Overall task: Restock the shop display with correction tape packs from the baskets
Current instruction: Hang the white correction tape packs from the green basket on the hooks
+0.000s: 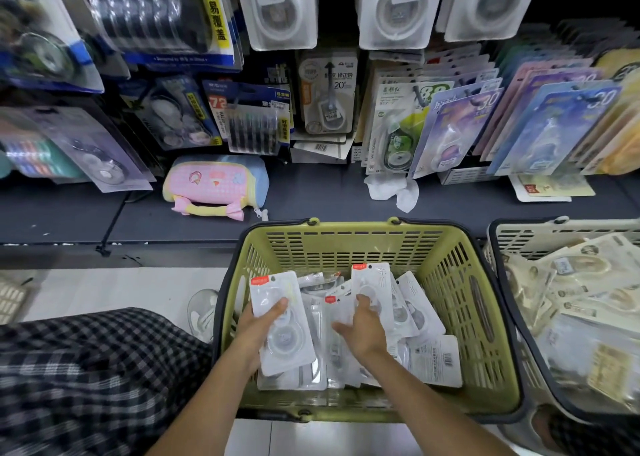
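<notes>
Both hands are down in the green basket (pixel 467 303): left hand (pixel 258 324) grips one pack (pixel 277 320), long axis pointing away toward the display; right hand (pixel 363 327) pinches another pack (pixel 372 282), upright.

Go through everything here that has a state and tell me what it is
left hand: holds white pack lifted
right hand: grips another pack
green basket: part full of packs
beige basket: heaped with packs
tissue: crumpled on shelf
</notes>
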Demonstrator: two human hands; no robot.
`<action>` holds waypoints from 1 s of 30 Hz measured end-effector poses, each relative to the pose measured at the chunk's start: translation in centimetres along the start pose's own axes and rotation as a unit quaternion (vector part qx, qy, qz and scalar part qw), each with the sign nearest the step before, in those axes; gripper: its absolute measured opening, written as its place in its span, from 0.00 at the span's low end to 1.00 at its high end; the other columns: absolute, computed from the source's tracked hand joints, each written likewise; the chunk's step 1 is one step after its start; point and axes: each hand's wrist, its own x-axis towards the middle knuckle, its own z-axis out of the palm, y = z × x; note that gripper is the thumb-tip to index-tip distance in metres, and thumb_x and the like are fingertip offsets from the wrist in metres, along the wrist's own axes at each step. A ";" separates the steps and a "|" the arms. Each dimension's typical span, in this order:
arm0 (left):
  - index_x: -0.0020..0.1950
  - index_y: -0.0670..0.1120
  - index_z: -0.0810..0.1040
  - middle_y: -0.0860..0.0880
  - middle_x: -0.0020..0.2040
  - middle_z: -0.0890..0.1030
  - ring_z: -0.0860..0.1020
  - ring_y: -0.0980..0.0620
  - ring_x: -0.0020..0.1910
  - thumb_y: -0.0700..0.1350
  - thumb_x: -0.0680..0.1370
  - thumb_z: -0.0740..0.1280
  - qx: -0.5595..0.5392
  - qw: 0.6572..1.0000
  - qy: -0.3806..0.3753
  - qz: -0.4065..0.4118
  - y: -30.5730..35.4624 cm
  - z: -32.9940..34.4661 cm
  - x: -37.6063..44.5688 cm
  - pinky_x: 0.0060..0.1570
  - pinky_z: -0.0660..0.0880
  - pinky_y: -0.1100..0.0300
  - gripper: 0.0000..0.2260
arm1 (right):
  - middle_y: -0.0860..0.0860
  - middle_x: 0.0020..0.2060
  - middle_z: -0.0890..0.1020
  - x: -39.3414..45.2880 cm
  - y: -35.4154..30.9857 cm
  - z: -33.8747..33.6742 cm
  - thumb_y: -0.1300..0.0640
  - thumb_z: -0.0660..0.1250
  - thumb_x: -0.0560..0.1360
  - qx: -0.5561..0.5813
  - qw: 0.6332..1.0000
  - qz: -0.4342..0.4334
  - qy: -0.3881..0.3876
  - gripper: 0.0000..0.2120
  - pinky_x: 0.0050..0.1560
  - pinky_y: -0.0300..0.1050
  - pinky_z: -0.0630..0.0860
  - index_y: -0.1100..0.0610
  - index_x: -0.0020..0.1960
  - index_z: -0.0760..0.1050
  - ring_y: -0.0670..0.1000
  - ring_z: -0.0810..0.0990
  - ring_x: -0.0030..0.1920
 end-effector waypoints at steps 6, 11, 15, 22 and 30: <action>0.55 0.48 0.78 0.45 0.51 0.84 0.81 0.43 0.50 0.43 0.72 0.75 0.011 0.998 0.034 0.043 0.1 0.1 0.2 0.54 0.78 0.46 0.13 | 0.53 0.56 0.81 0.0 1.0 -0.9 0.55 0.65 0.77 0.079 0.996 0.004 -0.050 0.14 0.53 0.42 0.74 0.57 0.61 0.76 0.54 0.79 0.56; 0.59 0.47 0.78 0.45 0.51 0.84 0.81 0.45 0.50 0.45 0.72 0.75 0.043 0.998 0.025 0.041 0.1 0.4 0.4 0.52 0.78 0.48 0.16 | 0.51 0.51 0.83 -0.7 0.9 -7.0 0.58 0.65 0.78 0.238 0.965 -0.086 -0.073 0.11 0.53 0.46 0.78 0.57 0.59 0.76 0.52 0.81 0.52; 0.64 0.46 0.76 0.44 0.55 0.83 0.81 0.43 0.53 0.51 0.74 0.72 0.074 0.997 -0.037 -0.008 0.3 0.9 0.1 0.53 0.78 0.48 0.20 | 0.42 0.34 0.80 -1.5 -1.1 -8.4 0.55 0.65 0.78 0.286 0.948 -0.097 -0.104 0.07 0.36 0.33 0.70 0.58 0.48 0.76 0.46 0.76 0.38; 0.65 0.47 0.75 0.45 0.56 0.84 0.81 0.45 0.58 0.51 0.68 0.76 0.092 0.973 -0.210 -0.024 0.9 2.5 -0.5 0.63 0.74 0.46 0.27 | 0.47 0.32 0.70 -1.3 -3.8 -4.1 0.49 0.68 0.75 0.170 0.978 -0.106 -0.058 0.17 0.36 0.40 0.65 0.54 0.35 0.64 0.46 0.68 0.33; 0.58 0.45 0.78 0.43 0.51 0.85 0.84 0.43 0.49 0.43 0.59 0.79 0.052 0.990 -0.129 -0.002 0.7 2.6 0.1 0.47 0.80 0.50 0.28 | 0.60 0.67 0.65 3.9 1.1 -5.4 0.40 0.67 0.73 -0.052 0.994 0.054 0.079 0.37 0.62 0.53 0.68 0.61 0.71 0.59 0.61 0.64 0.68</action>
